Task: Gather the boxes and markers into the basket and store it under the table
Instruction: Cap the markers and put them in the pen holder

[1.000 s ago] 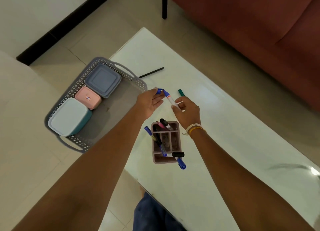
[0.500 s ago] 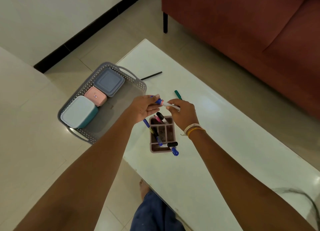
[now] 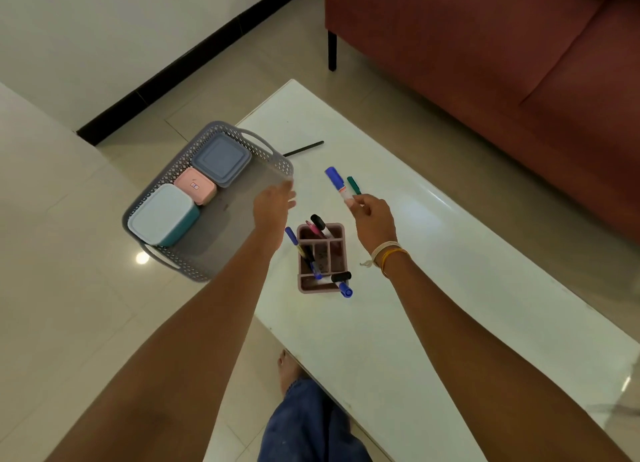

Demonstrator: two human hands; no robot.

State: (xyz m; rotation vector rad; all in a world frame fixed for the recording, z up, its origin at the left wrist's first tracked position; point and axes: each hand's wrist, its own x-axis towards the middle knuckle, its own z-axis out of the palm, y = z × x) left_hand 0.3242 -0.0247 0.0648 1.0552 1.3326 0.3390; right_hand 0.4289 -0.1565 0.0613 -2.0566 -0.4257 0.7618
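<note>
Pinching a blue-capped marker [image 3: 336, 183], the right hand [image 3: 372, 219] hides its tail; left hand [image 3: 273, 208] fingers spread empty.

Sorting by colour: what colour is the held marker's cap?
Blue cap, head view.

- Left hand [image 3: 273, 203] stretched forward, fingers loosely spread, holding nothing.
- Right hand [image 3: 372, 215] raised, fingertips pinching a blue-capped marker [image 3: 336, 183]; bands at wrist.

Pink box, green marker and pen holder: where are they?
pink box [image 3: 195, 186], head view, on its lid.
green marker [image 3: 353, 185], head view, on its barrel.
pen holder [image 3: 337, 253], head view, on its right wall.
</note>
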